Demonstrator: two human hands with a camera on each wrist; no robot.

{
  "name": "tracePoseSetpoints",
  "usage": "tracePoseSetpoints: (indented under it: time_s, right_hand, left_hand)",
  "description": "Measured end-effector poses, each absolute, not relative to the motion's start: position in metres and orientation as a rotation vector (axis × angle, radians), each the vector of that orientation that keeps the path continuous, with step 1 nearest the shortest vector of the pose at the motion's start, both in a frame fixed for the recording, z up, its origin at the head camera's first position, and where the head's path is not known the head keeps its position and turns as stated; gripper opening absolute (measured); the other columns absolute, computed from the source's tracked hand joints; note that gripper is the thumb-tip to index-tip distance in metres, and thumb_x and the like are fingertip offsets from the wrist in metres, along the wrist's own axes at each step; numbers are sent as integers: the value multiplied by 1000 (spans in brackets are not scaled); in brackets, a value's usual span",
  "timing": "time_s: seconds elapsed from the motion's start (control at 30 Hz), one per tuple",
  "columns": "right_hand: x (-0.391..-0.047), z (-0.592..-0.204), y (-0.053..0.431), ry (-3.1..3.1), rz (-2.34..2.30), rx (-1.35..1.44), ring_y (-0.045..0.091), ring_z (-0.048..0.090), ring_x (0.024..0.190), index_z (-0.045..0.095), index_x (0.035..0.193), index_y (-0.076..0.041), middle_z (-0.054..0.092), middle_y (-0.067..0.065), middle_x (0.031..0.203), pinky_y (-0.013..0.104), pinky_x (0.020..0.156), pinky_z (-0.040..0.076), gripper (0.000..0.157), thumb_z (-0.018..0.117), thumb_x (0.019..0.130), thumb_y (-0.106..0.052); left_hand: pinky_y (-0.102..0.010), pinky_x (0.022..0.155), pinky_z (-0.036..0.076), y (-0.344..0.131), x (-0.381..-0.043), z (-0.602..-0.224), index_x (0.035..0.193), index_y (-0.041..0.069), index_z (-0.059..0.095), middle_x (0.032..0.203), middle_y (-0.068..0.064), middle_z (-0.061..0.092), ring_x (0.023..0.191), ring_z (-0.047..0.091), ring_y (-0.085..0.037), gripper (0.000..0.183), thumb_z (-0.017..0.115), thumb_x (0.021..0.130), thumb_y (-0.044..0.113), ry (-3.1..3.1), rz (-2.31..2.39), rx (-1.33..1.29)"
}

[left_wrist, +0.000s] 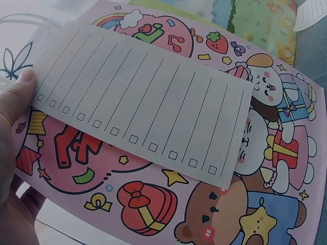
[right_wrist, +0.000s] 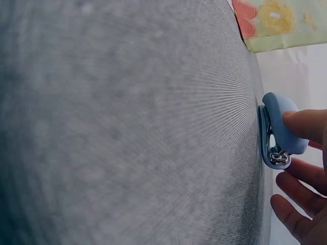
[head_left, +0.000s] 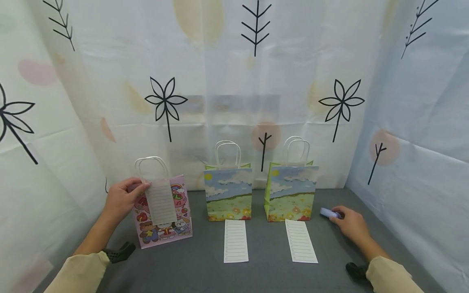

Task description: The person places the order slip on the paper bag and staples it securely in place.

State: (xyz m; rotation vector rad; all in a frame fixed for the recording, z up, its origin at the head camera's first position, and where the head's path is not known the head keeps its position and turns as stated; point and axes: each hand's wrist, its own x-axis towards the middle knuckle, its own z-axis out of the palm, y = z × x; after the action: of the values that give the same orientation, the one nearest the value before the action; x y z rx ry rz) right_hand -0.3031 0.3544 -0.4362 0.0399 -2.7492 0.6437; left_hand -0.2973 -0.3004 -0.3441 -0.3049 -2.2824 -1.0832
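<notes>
At the left of the head view my left hand [head_left: 121, 197] pinches a lined checklist slip [head_left: 161, 203] against the front of a pink cartoon paper gift bag [head_left: 184, 211]. The slip's top end lies near the bag's upper rim and white handles. In the left wrist view, the thumb presses the slip's end while the other fingers reach behind the bag [left_wrist: 204, 224]. On the right side, my right hand [head_left: 352, 226] pinches a small light-blue stapler [right_wrist: 285, 125] between thumb and fingers. The stapler is at the grey tabletop, right of the green bags.
Two landscape-print paper bags [head_left: 229, 195] [head_left: 293, 193] with white handles stand upright in the middle and right. A lined slip lies before each, one slip [head_left: 236, 242] in the middle and another slip [head_left: 301, 242] farther right. Patterned white cloth [head_left: 227, 81] surrounds the table.
</notes>
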Motion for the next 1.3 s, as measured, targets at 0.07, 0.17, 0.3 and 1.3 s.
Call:
tracePoseSetpoints:
  time_s: [0.07, 0.17, 0.3, 1.3]
  right_hand:
    - [-303, -437, 354, -2748, 644, 53, 42, 59, 93, 65, 109, 3, 64, 26, 105, 57, 77, 44, 30, 72, 85, -14]
    - [-305, -438, 355, -2761, 651, 68, 43, 58, 96, 64, 111, 4, 63, 27, 108, 58, 80, 43, 34, 74, 83, -12]
    - [-307, -437, 354, -2795, 645, 73, 44, 57, 99, 62, 114, 7, 61, 29, 110, 59, 82, 43, 39, 76, 81, -9]
    - [-327, -410, 351, -3089, 491, 180, 37, 59, 91, 62, 109, 10, 63, 23, 99, 54, 79, 46, 45, 81, 76, -14]
  left_hand:
    - [-24, 53, 48, -300, -297, -344, 100, -2, 69, 88, -18, 71, 65, 61, -10, 27, 67, 94, 24, -2287, -1090, -299]
    - [-24, 54, 48, -300, -296, -343, 101, -3, 69, 88, -18, 71, 66, 61, -10, 29, 67, 94, 25, -2294, -1094, -286]
    - [-23, 55, 48, -298, -294, -342, 101, -2, 69, 89, -17, 70, 67, 60, -10, 28, 67, 94, 26, -2296, -1093, -269]
    - [-24, 56, 46, -299, -295, -339, 101, -1, 69, 89, -16, 69, 69, 58, -14, 30, 66, 94, 28, -2323, -1087, -256]
